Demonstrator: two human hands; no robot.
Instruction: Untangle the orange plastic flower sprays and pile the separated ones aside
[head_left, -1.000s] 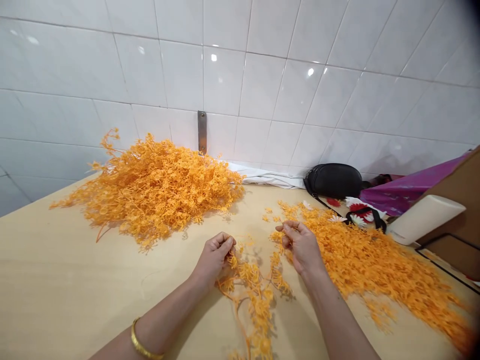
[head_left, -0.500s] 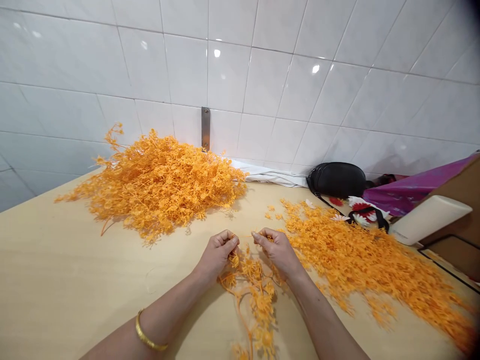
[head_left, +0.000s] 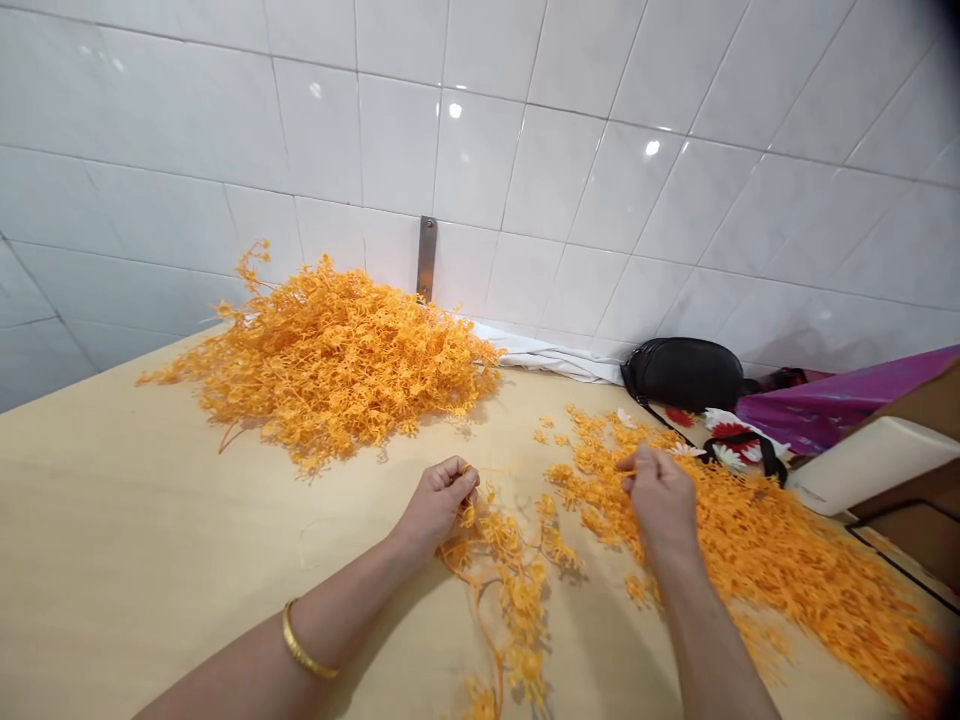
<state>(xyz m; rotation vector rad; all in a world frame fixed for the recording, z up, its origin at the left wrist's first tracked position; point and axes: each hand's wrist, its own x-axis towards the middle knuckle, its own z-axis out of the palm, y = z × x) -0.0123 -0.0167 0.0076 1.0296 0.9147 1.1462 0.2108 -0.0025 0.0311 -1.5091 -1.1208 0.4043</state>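
Note:
My left hand [head_left: 444, 497] is closed in a pinch on the tip of a branched orange artificial flower stem [head_left: 491, 640], near the middle of the table. Its branches, set with small frilly florets, hang down towards me. My right hand [head_left: 660, 495] hovers at the near-left side of a spread of loose orange florets [head_left: 757, 540]. Its thumb and fingers are drawn together; whatever sits between the tips is too small to make out. Further back on the left lies a big bushy heap of orange artificial flower stems [head_left: 337, 365].
A black bag [head_left: 682, 372] with a strap lies by the tiled wall at the back right. Beside it are red and white artificial flowers [head_left: 735, 435], purple wrapping [head_left: 840, 400] and a cream bottle [head_left: 874, 465]. White cloth [head_left: 547, 355] runs along the wall.
My right hand has left the stem and moved right, over the loose florets. My left hand keeps its pinch on the stem. The view has shifted slightly.

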